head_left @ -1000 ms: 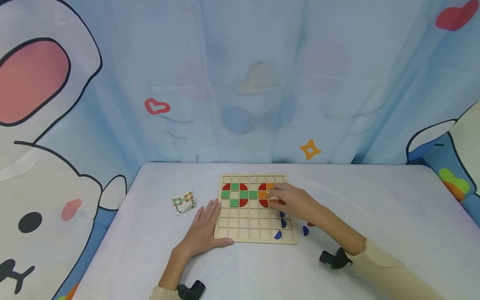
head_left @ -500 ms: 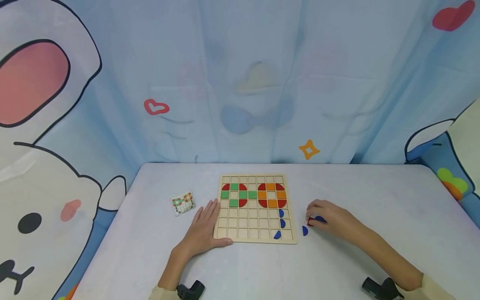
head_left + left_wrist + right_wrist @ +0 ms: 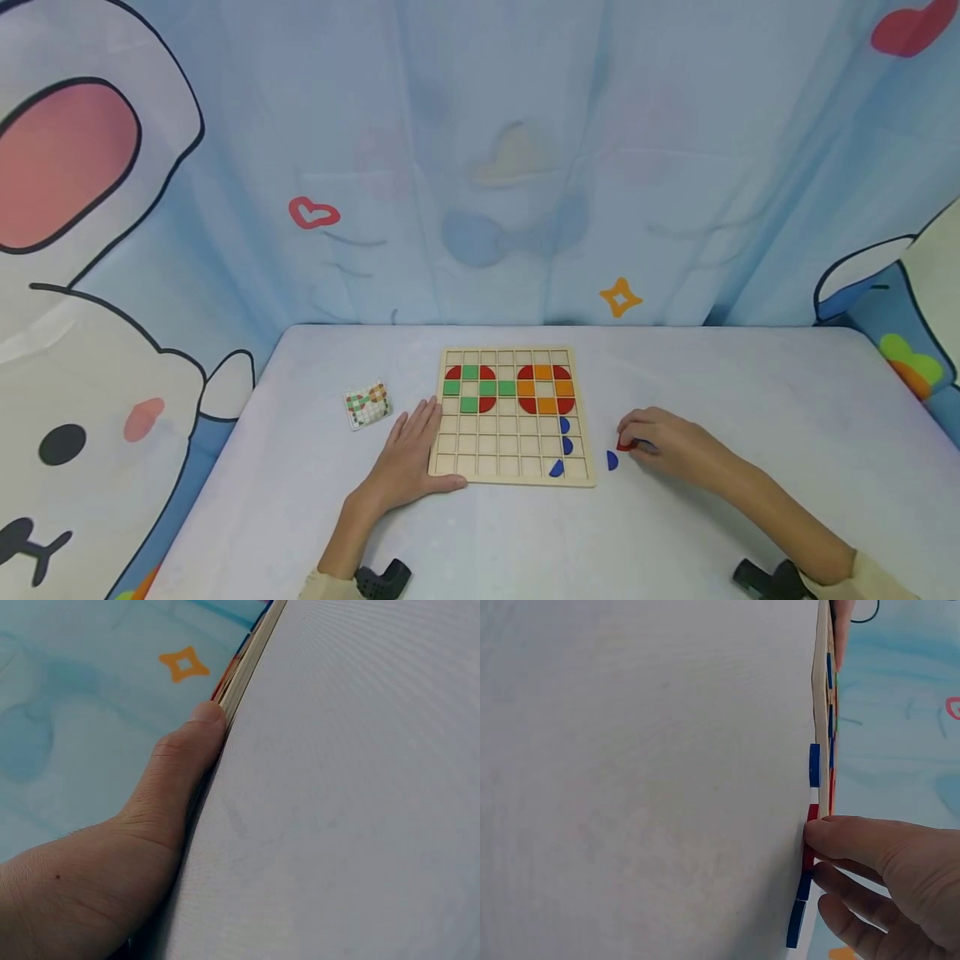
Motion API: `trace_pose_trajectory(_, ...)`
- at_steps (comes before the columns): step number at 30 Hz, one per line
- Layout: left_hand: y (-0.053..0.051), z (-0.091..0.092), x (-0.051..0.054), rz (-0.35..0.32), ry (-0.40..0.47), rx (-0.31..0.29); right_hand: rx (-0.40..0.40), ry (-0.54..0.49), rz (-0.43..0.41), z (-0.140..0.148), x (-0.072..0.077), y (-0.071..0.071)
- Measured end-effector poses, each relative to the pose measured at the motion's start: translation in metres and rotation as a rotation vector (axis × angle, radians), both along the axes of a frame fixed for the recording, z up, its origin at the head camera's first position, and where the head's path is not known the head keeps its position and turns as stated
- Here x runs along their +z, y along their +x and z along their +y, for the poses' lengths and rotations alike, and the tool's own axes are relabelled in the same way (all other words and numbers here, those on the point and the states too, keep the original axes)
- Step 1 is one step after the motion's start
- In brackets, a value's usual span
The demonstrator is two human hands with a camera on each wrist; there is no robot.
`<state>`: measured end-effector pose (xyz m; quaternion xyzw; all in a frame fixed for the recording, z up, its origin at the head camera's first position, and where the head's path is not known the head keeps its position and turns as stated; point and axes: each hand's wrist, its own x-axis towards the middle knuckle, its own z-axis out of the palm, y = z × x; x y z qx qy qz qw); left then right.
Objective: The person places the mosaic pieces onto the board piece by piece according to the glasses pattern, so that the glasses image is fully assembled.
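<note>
A wooden grid board [image 3: 487,446] lies on the table, with red quarter-circles, green squares [image 3: 507,388] and orange squares [image 3: 546,406] set in its cells. My left hand [image 3: 405,454] rests against its left edge, fingers straight and thumb [image 3: 180,757] along the front edge. To the right of the board, my right hand [image 3: 675,446] pinches a red piece [image 3: 808,859] between thumb and fingers at the table surface. The fingers partly hide the red piece's shape. Blue pieces [image 3: 796,924] lie close beside it, partly under the hand in the head view.
Several blue half-circles [image 3: 567,446] lie on the board's lower right cells. Another blue half-circle [image 3: 612,460] lies on the table between board and right hand. A small pattern card [image 3: 367,406] lies left of the board. A printed curtain [image 3: 480,208] hangs behind the white table.
My right hand has left the board's orange and red group and come right to the loose pieces, where it now pinches a red one. The left hand has stayed in place.
</note>
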<state>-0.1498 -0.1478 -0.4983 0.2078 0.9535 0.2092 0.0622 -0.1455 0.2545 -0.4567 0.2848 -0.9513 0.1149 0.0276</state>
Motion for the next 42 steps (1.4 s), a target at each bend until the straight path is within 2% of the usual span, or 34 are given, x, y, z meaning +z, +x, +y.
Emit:
trace_pose_trajectory(8,-0.001,0.001,0.002,-0.003,-0.001,0.001,-0.027,0.009,0.005,-0.003,-0.004,-0.005)
trace_pose_trajectory(13,-0.001,0.001,0.002,-0.011,0.003,0.003,-0.079,0.048,0.026,-0.007,-0.005,-0.007)
trace_pose_trajectory(19,-0.001,0.001,0.0,-0.004,0.01,0.001,-0.118,0.087,-0.005,-0.013,0.0,-0.007)
trace_pose_trajectory(30,-0.001,0.0,-0.001,0.002,0.006,0.005,-0.105,0.094,-0.049,-0.015,0.007,-0.002)
trace_pose_trajectory(37,0.0,-0.001,-0.001,-0.001,0.008,0.004,-0.081,0.059,0.01,-0.019,0.008,-0.005)
trace_pose_trajectory(42,-0.001,0.0,-0.002,0.001,0.006,0.0,-0.033,-0.001,0.031,-0.04,0.022,-0.009)
